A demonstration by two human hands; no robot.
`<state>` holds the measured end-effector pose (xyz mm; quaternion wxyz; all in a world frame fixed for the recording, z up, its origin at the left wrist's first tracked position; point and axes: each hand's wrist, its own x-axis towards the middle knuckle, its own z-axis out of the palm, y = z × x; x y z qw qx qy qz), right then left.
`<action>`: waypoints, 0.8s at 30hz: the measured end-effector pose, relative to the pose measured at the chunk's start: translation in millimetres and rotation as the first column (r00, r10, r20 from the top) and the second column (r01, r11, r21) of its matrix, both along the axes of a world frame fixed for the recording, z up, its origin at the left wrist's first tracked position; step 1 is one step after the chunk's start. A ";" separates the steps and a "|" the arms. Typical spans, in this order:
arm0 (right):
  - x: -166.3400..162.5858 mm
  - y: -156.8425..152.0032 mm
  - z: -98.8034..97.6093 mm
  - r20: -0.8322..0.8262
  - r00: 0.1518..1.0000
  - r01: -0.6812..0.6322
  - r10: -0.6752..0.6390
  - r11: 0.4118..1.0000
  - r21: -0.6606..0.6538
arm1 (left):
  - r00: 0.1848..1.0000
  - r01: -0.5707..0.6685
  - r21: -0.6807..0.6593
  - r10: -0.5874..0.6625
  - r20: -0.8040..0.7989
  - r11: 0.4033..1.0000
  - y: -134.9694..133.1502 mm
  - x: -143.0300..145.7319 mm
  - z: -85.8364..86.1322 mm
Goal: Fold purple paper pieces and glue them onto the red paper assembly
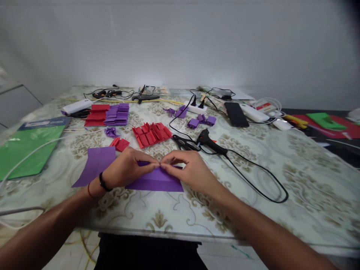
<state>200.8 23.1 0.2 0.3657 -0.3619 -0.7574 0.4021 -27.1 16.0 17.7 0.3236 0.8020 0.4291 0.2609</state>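
Note:
A purple paper sheet (pixel 157 182) lies on the patterned table (pixel 281 180) near the front edge. My left hand (pixel 128 168) and my right hand (pixel 187 168) meet over its far edge, each with its fingertips pinched on the paper's fold at the middle. A second flat purple sheet (pixel 94 165) lies just left of my left hand, partly under the wrist. A black band and a red thread circle my left wrist.
Folded red pieces (pixel 152 134) and stacked purple pieces (pixel 118 113) lie beyond my hands. Black scissors (pixel 184 142) and a corded black glue gun (pixel 210 142) sit right of centre. A green sheet (pixel 25 150) lies at left, a phone (pixel 235 113) and power strip (pixel 195 108) at the back.

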 end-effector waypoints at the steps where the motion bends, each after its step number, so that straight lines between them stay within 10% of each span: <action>1: -0.3 -0.2 0.5 0.007 1.000 -0.008 0.008 1.000 0.018 | 1.000 0.002 0.006 -0.002 -0.001 1.000 -0.6 0.6 -0.2; 18: 41.3 32.5 15.6 -0.095 0.979 0.184 -0.183 0.983 0.003 | 0.980 -0.195 0.018 0.196 -0.023 0.981 14.7 -24.7 18.5; 24: 13.8 14.1 4.3 0.015 1.000 -0.019 0.019 0.999 -0.034 | 0.997 -0.082 -0.099 0.082 -0.003 0.992 5.6 -3.8 5.8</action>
